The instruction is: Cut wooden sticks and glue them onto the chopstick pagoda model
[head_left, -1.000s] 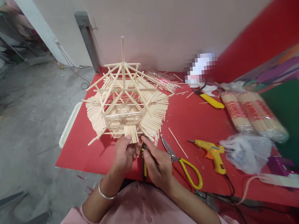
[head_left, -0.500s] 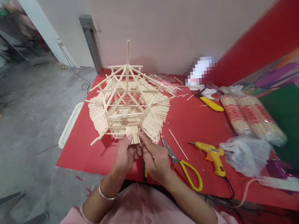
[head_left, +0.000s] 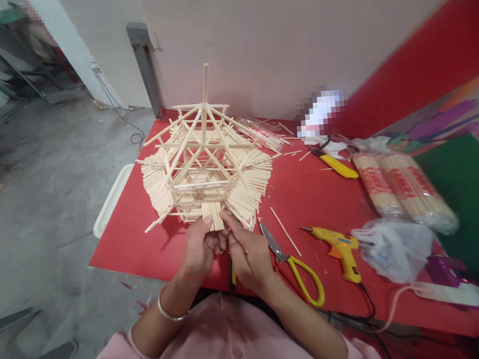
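A pagoda-like model of pale wooden sticks (head_left: 204,149) stands on the red tabletop (head_left: 146,256), its frame rising to one upright stick. At its near side several short wooden sticks (head_left: 212,215) lie side by side as a small flat panel. My left hand (head_left: 200,243) is closed on the panel's left edge, thumb on top. From the right, my right hand (head_left: 247,248) grips the other edge, its index finger along the side. The fingers beneath the panel are partly hidden. Scissors with yellow handles (head_left: 291,264) lie just right of my right hand.
A yellow glue gun (head_left: 340,249) lies on the right, its cord running off the front edge. Beyond it are a plastic bag (head_left: 398,247), wrapped stick bundles (head_left: 410,188) and yellow-handled pliers (head_left: 338,166). One loose stick (head_left: 285,231) lies near the scissors.
Almost nothing differs. Both hands keep their hold on the small stick panel, with at most a slight shift of the right fingers.
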### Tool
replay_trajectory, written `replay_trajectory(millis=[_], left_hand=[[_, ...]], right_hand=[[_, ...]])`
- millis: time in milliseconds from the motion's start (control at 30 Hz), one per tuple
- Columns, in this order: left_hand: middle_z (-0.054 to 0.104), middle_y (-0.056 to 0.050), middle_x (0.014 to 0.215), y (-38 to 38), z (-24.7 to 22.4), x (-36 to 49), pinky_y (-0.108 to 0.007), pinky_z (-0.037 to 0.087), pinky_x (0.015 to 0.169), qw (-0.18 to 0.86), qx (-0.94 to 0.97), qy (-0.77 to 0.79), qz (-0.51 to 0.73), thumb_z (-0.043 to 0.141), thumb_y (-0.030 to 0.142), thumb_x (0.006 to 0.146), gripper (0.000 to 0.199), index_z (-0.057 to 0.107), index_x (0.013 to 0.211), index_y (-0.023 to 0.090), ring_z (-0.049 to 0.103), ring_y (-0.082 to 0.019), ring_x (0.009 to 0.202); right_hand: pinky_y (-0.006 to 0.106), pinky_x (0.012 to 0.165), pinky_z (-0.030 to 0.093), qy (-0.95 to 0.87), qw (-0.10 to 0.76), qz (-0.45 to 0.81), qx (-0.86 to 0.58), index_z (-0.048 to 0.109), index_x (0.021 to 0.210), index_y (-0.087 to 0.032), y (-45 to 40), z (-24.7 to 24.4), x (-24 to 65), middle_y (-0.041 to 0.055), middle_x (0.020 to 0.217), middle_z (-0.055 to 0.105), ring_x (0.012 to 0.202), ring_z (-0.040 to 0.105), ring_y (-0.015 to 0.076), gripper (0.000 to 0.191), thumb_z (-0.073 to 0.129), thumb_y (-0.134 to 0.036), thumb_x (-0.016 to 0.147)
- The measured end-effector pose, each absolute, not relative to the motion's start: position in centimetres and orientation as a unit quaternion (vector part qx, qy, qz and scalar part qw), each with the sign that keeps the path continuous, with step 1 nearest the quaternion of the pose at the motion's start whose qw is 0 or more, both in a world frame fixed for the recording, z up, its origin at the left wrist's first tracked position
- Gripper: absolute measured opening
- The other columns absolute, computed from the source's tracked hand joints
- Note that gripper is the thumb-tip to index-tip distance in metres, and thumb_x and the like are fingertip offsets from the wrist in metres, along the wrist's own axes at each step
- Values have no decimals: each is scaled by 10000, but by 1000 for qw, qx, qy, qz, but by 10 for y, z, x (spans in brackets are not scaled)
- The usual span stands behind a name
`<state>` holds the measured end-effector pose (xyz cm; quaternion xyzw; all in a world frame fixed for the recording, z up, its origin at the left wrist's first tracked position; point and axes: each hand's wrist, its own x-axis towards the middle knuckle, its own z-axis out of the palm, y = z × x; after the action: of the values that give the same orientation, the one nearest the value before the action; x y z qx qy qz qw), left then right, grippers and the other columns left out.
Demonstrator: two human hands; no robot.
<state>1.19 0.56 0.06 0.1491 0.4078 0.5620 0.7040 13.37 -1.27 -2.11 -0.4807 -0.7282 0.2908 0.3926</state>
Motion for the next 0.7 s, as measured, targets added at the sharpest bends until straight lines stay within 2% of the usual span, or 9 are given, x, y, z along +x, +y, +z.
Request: replay_trajectory(millis=[233,700], left_hand=[[613,-17,521,5,4,13,-212,323,373,702,155,403,567,673,432,673,300,631,639,137,486,-93,395],[627,-8,602,-7,-5,8,-196,337,402,701,191,389,566,635,428,748,293,618,724,136,512,-85,447]], right_hand=[[307,743,518,-725,393,289,-486,428,1441,-237,-13,-19,134,35,925,719,749,648,154,523,371,-177,924],[241,662,520,-748,400,240,-472,452,1415,-186,-10,-8,134,11,800,717,652,643,121,507,370,-147,917]])
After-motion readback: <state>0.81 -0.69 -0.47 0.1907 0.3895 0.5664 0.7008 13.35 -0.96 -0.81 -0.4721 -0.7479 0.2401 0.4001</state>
